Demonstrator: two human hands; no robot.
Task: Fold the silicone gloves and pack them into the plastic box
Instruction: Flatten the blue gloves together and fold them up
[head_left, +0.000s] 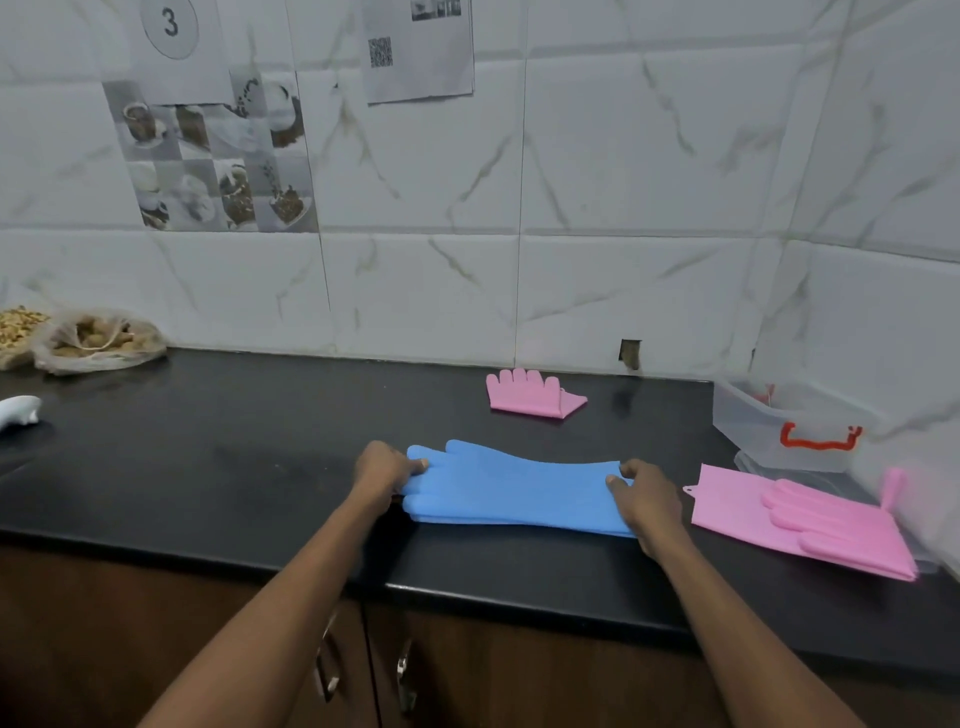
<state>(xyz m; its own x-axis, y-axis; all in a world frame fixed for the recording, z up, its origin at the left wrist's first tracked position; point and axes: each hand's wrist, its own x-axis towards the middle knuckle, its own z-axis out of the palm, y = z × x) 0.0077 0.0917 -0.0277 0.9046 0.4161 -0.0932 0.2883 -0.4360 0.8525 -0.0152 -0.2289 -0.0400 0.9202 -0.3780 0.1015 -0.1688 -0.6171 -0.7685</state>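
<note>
A blue silicone glove (511, 488) lies stretched flat across the black counter (234, 467), fingers pointing left. My left hand (384, 470) grips its finger end. The cuff end is pinched by my right hand (647, 499). A folded pink glove (530, 395) rests near the back wall. To the right lies an unfolded pink glove (800, 519), partly on a clear lid. The clear plastic box (789, 423) with a red handle stands at the far right by the wall, open on top.
A plastic bag of brownish food (98, 340) sits at the back left, beside another pile at the frame edge. A white object (18, 410) lies at the left edge. Brown cabinet doors (363, 670) with metal handles are below the counter's front edge.
</note>
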